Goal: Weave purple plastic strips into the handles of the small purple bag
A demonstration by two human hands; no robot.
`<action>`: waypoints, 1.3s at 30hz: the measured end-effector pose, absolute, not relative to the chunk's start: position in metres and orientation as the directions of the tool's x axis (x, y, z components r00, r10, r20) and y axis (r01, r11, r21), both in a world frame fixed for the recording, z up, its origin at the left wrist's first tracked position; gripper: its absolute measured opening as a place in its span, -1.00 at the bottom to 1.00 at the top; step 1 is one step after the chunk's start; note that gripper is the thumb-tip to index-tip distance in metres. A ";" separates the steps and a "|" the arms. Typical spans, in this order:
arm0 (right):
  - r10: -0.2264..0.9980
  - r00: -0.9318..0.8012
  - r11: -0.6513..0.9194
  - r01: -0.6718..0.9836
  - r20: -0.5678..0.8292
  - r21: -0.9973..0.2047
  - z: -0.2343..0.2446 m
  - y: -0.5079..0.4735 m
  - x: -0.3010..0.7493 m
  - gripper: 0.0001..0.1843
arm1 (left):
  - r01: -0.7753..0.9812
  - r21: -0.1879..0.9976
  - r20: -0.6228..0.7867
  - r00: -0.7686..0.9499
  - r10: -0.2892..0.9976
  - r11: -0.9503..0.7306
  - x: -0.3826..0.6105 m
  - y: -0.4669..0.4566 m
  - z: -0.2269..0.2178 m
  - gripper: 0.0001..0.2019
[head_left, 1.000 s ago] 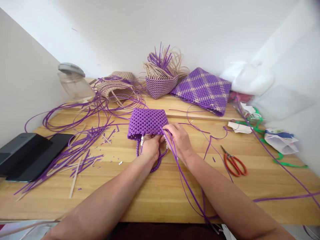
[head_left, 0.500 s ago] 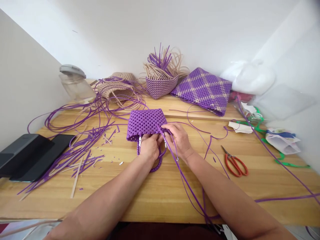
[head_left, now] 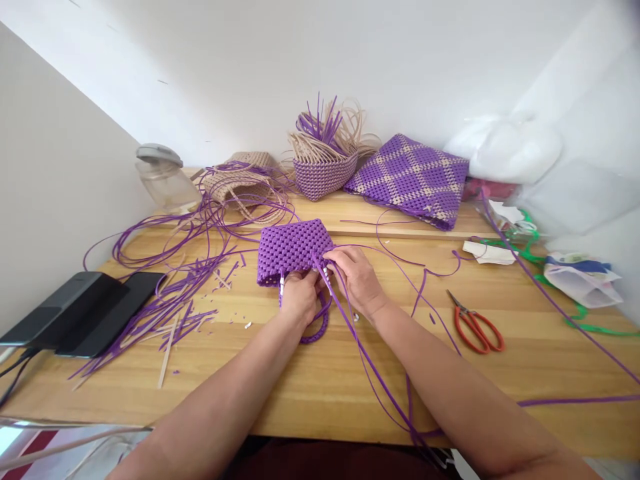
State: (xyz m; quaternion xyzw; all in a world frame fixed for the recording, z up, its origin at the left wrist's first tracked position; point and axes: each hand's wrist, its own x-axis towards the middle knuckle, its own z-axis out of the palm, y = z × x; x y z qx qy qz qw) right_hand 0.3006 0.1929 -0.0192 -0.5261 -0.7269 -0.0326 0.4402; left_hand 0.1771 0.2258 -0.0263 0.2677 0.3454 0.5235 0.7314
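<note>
A small woven purple bag (head_left: 294, 247) lies on the table in front of me, its open edge toward me. My left hand (head_left: 301, 295) grips that edge, with some fingers hidden inside or beneath the weave. At the bag's right corner my right hand (head_left: 356, 277) is closed, thumb and fingers pinching at the edge where purple strands come out. Long purple strands (head_left: 361, 347) run from there down toward my body. A braided purple handle (head_left: 320, 330) loops below my left hand. White wrapping (head_left: 282, 283) shows at the handle's left end.
Red-handled scissors (head_left: 477, 327) lie right of my forearm. Purple strip scraps (head_left: 187, 317) and a dark device (head_left: 65, 310) are at left. Behind stand a half-woven basket (head_left: 325, 177), a checked purple bag (head_left: 413, 179), a beige woven bag (head_left: 237, 183) and a clear jar (head_left: 167, 180).
My view has shifted slightly, so the surroundings sit a little differently in it. Both hands stay at the bag's edge, with only small movement.
</note>
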 end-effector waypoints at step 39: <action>0.903 0.207 -0.055 0.925 0.377 -0.375 0.031 0.209 0.263 -0.89 | -0.666 0.669 -0.248 0.218 0.944 0.329 0.174 0.234 -0.026 -0.81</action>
